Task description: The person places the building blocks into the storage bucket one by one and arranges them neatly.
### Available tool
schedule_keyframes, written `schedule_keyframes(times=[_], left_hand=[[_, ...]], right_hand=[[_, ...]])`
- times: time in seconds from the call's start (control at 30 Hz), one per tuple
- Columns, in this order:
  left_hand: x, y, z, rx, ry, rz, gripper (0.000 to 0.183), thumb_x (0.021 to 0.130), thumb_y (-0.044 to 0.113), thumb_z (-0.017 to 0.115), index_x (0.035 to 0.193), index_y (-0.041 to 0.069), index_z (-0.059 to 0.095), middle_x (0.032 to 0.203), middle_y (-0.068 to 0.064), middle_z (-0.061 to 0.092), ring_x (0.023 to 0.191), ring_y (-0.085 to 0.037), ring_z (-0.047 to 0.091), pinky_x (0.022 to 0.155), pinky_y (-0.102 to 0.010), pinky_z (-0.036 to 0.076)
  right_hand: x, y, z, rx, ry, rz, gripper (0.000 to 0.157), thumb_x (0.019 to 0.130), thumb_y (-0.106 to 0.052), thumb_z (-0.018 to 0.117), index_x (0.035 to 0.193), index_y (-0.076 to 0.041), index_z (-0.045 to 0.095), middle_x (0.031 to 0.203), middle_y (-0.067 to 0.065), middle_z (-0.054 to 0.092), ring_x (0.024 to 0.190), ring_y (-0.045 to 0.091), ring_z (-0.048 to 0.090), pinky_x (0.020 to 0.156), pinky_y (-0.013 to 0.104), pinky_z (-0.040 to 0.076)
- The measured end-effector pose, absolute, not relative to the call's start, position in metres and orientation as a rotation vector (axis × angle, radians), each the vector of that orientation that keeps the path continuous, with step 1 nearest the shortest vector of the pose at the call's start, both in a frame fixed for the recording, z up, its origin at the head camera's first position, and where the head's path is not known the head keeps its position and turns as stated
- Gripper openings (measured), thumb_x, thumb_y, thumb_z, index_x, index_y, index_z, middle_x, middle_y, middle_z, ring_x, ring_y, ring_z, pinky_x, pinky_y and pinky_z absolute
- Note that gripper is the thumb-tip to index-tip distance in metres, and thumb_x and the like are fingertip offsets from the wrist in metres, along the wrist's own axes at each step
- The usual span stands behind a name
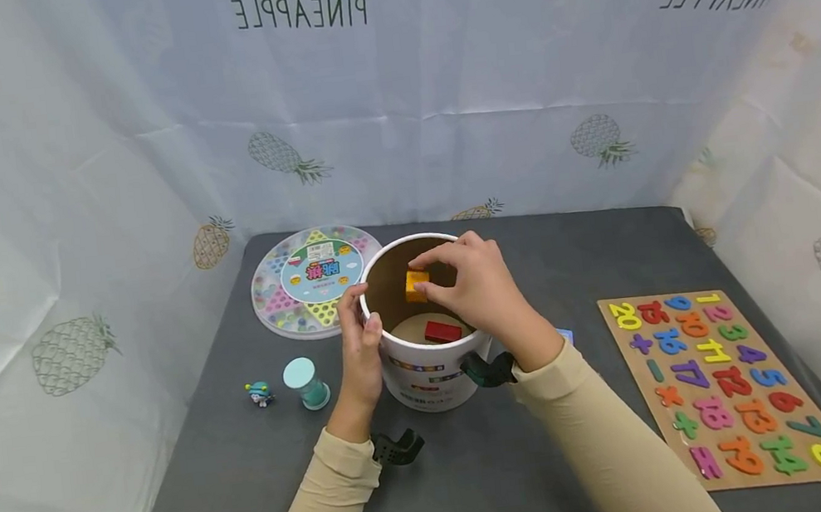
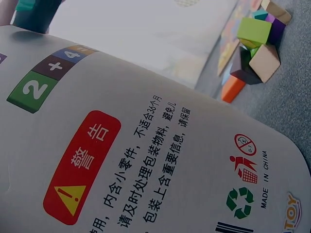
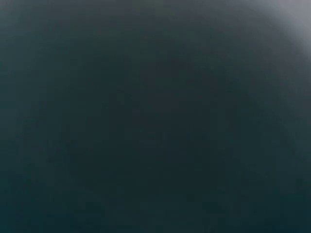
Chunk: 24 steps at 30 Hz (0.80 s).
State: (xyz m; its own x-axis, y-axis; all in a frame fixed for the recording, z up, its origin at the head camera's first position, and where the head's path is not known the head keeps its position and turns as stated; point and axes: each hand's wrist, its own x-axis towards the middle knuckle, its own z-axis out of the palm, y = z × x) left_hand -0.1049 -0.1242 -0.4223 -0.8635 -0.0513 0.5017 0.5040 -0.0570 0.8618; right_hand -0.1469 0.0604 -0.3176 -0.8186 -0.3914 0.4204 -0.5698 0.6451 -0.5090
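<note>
A white cylindrical bucket (image 1: 403,382) with printed sides stands upright in the middle of the table. My left hand (image 1: 357,353) grips its left rim, thumb on the near side. Between the thumb and fingers of my right hand (image 1: 487,289), a yellow-orange block (image 1: 416,285) is pinched inside the bucket's mouth. Below it, a red block (image 1: 443,332) lies on the bucket floor. The bucket's printed wall (image 2: 160,160) fills most of the left wrist view. The right wrist view is dark and blurred, showing no clear object.
Several loose blocks, among them a green block (image 2: 254,31), lie beside the bucket, mostly hidden in the head view. At right is a number board (image 1: 732,389). A round game board (image 1: 273,304), a teal hourglass-shaped item (image 1: 307,384) and a small figurine (image 1: 260,394) are at left.
</note>
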Motion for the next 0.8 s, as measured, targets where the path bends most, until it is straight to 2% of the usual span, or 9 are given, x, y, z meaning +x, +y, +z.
schedule_keyframes(times=[0.13,0.27,0.37,0.5,0.67,0.8], left_hand=[[-0.105,-0.123,-0.423,-0.482,-1.838,-1.981,0.052,0.091,0.027,0.038,0.138,0.008,0.024,0.145,-0.012,0.025,0.141,-0.024,0.011,0.111,-0.049,0.003],[-0.104,-0.122,-0.421,-0.473,-1.827,-1.992,0.051,0.091,0.021,0.036,0.137,0.004,0.024,0.144,-0.015,0.025,0.140,-0.024,0.012,0.111,-0.048,0.003],[-0.102,-0.122,-0.418,-0.470,-1.821,-2.002,0.050,0.090,0.016,0.035,0.136,0.000,0.022,0.143,-0.021,0.024,0.140,-0.027,0.013,0.111,-0.051,0.004],[-0.100,-0.121,-0.415,-0.477,-1.808,-2.022,0.051,0.089,0.013,0.034,0.134,-0.004,0.020,0.142,-0.029,0.021,0.137,-0.037,0.015,0.106,-0.061,0.009],[-0.100,-0.121,-0.417,-0.465,-1.810,-2.023,0.052,0.089,0.019,0.036,0.137,0.004,0.022,0.144,-0.020,0.025,0.135,-0.035,0.021,0.104,-0.063,0.015],[-0.102,-0.121,-0.421,-0.475,-1.803,-2.023,0.053,0.091,0.026,0.039,0.138,0.007,0.023,0.144,-0.016,0.028,0.134,-0.034,0.023,0.103,-0.064,0.016]], right_hand=[[-0.142,0.070,-0.321,0.726,-2.533,0.969,0.025,0.078,-0.023,0.078,0.103,-0.022,0.073,0.094,-0.011,0.067,0.085,0.014,0.043,0.075,0.037,0.032],[-0.133,0.091,-0.325,0.652,-2.413,1.064,0.019,0.081,-0.019,0.076,0.100,-0.021,0.073,0.094,-0.010,0.066,0.086,0.014,0.045,0.072,0.035,0.036],[-0.122,0.113,-0.331,0.576,-2.361,1.091,0.016,0.082,-0.017,0.074,0.098,-0.019,0.073,0.092,-0.010,0.064,0.083,0.013,0.046,0.065,0.031,0.036],[-0.103,0.147,-0.346,0.429,-2.402,1.082,0.017,0.084,-0.016,0.073,0.100,-0.019,0.072,0.089,-0.010,0.060,0.077,0.009,0.045,0.052,0.025,0.033],[-0.081,0.187,-0.371,0.245,-2.590,0.983,0.023,0.085,-0.018,0.072,0.108,-0.019,0.070,0.085,-0.005,0.055,0.064,0.012,0.044,0.046,0.025,0.033],[-0.066,0.211,-0.394,0.190,-2.856,0.893,0.036,0.084,-0.020,0.073,0.118,-0.015,0.065,0.098,0.005,0.057,0.067,0.017,0.047,0.049,0.027,0.038]])
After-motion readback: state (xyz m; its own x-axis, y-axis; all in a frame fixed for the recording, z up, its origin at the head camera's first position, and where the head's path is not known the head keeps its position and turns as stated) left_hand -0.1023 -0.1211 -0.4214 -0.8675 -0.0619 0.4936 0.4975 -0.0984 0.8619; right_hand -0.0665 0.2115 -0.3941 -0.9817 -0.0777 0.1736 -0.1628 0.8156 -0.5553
